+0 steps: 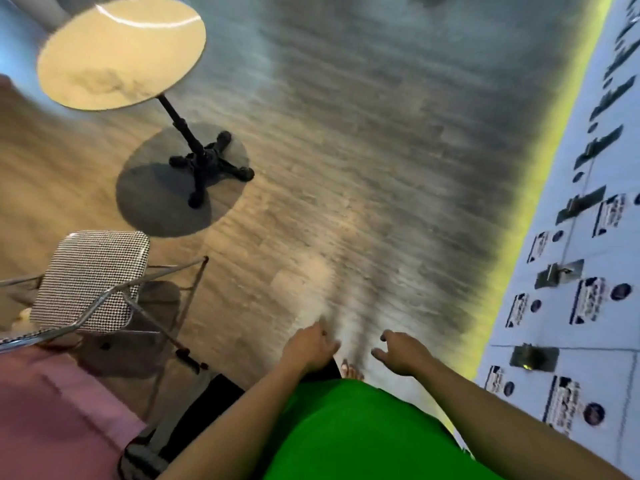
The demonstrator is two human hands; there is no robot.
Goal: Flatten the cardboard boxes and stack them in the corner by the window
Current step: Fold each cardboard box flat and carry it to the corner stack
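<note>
No cardboard box shows in this blurred head view. My left hand [310, 348] hangs low in the middle of the frame, fingers loosely bent, holding nothing. My right hand [401, 351] is beside it to the right, fingers spread and relaxed, also holding nothing. Both hands hover above the wooden floor [346, 168]. A bare foot [351, 370] shows between them, above my green shirt.
A round pale table [121, 53] on a black pedestal base [207, 164] stands at the upper left. A checked folding chair [90, 282] sits at the left, beside a pink surface [45, 410]. A white locker wall [581, 271] with handles and labels runs along the right.
</note>
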